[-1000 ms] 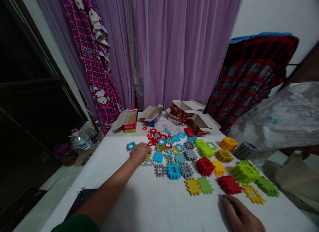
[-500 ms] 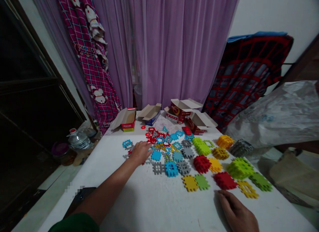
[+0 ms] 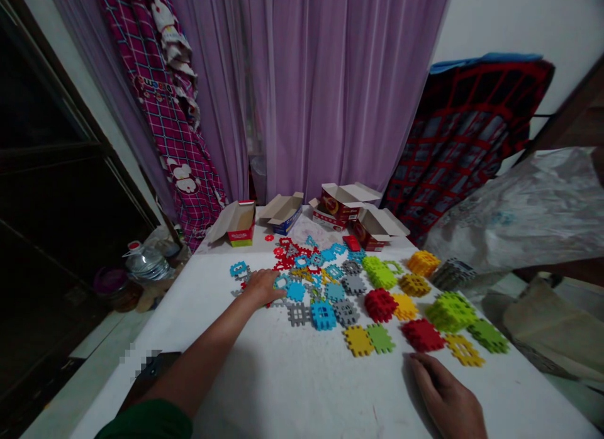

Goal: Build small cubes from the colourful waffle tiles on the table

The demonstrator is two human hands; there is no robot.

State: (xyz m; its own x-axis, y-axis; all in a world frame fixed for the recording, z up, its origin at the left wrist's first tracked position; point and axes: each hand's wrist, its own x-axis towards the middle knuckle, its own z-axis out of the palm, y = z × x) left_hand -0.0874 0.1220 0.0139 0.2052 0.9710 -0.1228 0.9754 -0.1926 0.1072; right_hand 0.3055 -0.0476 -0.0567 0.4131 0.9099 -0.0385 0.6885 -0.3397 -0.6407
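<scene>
My left hand (image 3: 261,288) reaches over the left side of a loose pile of toothed plastic building pieces. A light-blue piece with an open centre (image 3: 281,281) sits between its thumb and fingers, which are closed on its edge. Just right of this hand lies a solid blue piece (image 3: 296,292). Nearer me are a grey window-like piece (image 3: 299,314) and a blue piece (image 3: 323,316). My right hand (image 3: 448,395) rests on the table, fingers curled, with nothing visible in them. A dark-red stack (image 3: 423,335) and a yellow frame piece (image 3: 465,350) lie just beyond it.
Stacks sorted by colour, among them lime green (image 3: 450,311), red (image 3: 380,305) and orange (image 3: 423,263), stand on the right of the white table (image 3: 302,388). Open cardboard boxes (image 3: 242,225) line the back edge. A dark phone-like object (image 3: 158,366) lies at left.
My left hand has shifted slightly left, and the light-blue piece at its fingers shows more fully. My right hand stays in place on the table. The whole view has moved slightly.
</scene>
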